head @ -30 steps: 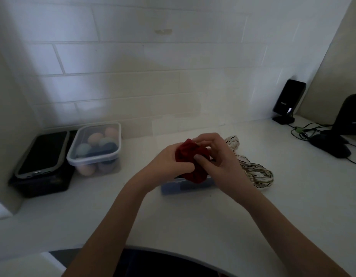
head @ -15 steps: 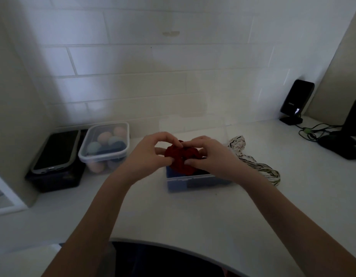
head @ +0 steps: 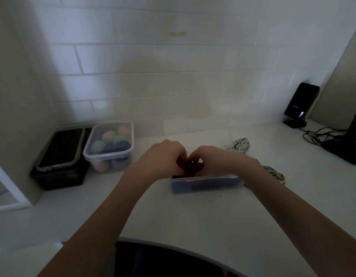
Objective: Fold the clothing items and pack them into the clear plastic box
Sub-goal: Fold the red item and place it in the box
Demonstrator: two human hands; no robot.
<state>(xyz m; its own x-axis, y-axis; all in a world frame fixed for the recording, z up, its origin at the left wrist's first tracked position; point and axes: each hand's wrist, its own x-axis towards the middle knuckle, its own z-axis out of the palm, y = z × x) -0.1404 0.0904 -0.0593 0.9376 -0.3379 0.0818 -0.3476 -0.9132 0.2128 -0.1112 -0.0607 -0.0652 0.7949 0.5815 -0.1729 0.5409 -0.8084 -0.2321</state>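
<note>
A clear plastic box (head: 207,183) is set on the white worktop (head: 193,216), its long axis running left to right; dark blue fabric is seen through its front wall. Just above its open top a bunched red garment (head: 192,166) is held; its own axis cannot be told. It is gripped from the left by the left hand (head: 163,158) and from the right by the right hand (head: 215,160), fingers curled onto the cloth, knuckles up, forearms converging. A lidded tub (head: 109,146) of pastel balls stands at the left, beside a phone (head: 62,148) on a black case. A striped cloth (head: 243,145) lies behind the right wrist.
</note>
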